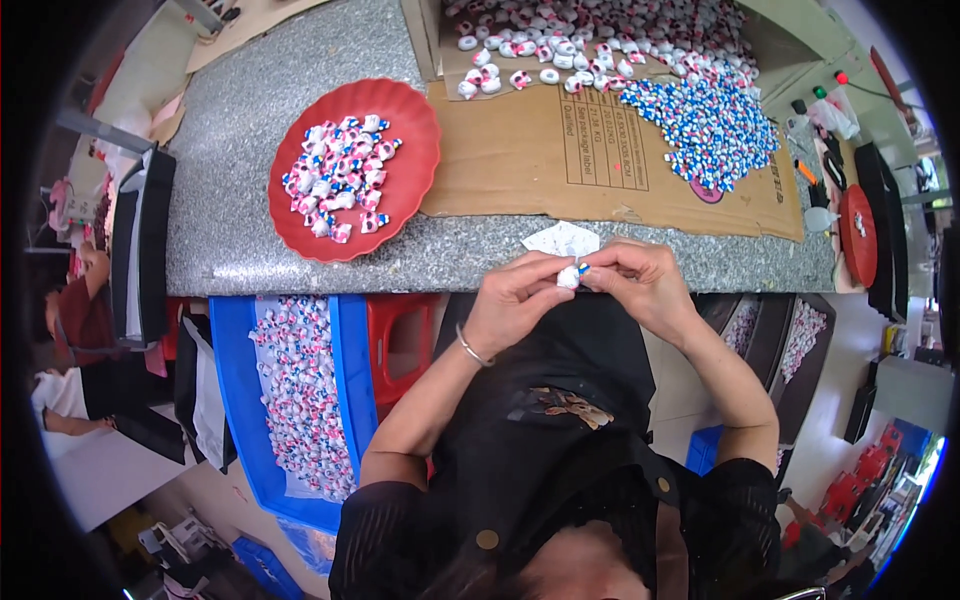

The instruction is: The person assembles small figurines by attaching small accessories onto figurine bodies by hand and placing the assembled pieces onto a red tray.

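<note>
Close to the table's front edge, my two hands meet over a small white figurine part [568, 278]. My left hand [512, 300] pinches it between thumb and fingertips. Against its right side, the fingertips of my right hand [645, 285] close on a small blue-and-white piece [583, 269]. Whether the two pieces are fully joined is too small to tell. Just beyond my fingers lies a crumpled white sheet [562, 239]. A red scalloped plate [425, 150] to the left holds a heap of white, pink and blue figurines [340, 180].
On the speckled grey table [240, 240] lies flattened cardboard [500, 160] bearing blue-and-white pieces [715, 130] and, farther back, white-and-pink parts [560, 50]. A blue bin [235, 420] of figurines stands below left, beside a red stool [400, 345]. Another person [75, 400] is at far left.
</note>
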Motion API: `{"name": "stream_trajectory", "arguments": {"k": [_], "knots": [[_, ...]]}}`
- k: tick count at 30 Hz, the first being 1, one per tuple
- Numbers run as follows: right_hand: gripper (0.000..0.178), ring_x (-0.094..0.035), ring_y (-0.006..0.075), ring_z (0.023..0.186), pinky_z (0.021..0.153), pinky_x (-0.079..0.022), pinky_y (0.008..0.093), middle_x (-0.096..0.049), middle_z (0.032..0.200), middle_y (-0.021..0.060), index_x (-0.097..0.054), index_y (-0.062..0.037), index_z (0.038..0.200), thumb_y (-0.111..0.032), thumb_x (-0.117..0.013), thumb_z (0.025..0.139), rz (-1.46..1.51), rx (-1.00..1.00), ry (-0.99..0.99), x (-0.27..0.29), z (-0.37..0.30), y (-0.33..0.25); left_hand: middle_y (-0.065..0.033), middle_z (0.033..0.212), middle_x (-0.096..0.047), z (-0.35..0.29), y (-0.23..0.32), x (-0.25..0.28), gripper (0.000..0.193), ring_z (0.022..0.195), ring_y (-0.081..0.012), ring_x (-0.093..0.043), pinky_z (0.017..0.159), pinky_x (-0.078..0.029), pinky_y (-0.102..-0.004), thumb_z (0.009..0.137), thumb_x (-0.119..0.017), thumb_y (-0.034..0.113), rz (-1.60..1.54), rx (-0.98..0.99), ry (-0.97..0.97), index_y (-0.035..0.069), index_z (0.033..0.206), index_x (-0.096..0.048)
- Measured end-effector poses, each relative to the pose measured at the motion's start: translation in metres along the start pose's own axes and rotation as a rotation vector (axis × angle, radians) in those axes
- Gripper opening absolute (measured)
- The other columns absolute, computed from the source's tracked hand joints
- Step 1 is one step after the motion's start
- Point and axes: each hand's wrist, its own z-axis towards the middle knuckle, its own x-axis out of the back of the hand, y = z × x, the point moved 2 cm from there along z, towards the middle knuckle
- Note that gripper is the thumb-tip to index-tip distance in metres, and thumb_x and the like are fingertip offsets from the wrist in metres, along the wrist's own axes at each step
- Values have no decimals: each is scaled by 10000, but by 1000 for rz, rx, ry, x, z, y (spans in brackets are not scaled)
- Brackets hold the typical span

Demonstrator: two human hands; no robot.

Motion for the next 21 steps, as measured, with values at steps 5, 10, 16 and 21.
{"name": "stream_trajectory", "arguments": {"k": [5, 10, 16, 21], "knots": [[73, -606, 265, 637, 565, -461, 351, -623, 717, 111, -679, -18, 839, -67, -699, 788, -255, 335, -55, 0, 1, -17, -65, 895, -636, 5, 13, 6, 241, 735, -90, -616, 647, -506, -205, 939, -546, 49, 19, 210, -148, -16, 1150, -642], [95, -625, 234, 702, 624, -481, 328, -642, 780, 98, -660, -5, 875, -69, -692, 814, -281, 365, -11, -7, 2, -7, -56, 901, -622, 6, 9, 9, 235, 743, -84, -600, 634, -514, -204, 941, -519, 35, -70, 165, -127, -18, 1133, -645], [142, -635, 288, 882, 777, -504, 349, -652, 904, 125, -668, -17, 967, -70, -651, 836, -507, 389, 268, 38, 20, 32, -51, 964, -606, 21, 54, 70, 196, 860, -110, -579, 754, -481, -236, 867, -618, -4, 577, -164, 285, 1, 1064, -623], [131, -623, 334, 855, 760, -495, 393, -653, 904, 141, -674, -17, 912, -54, -665, 787, -992, 310, 508, 136, 58, 62, -222, 1354, -391, 27, 108, 117, 561, 1255, -353, -401, 1056, -328, -411, 786, -682, 43, 1432, -391, 597, 3, 1307, -479]]}}
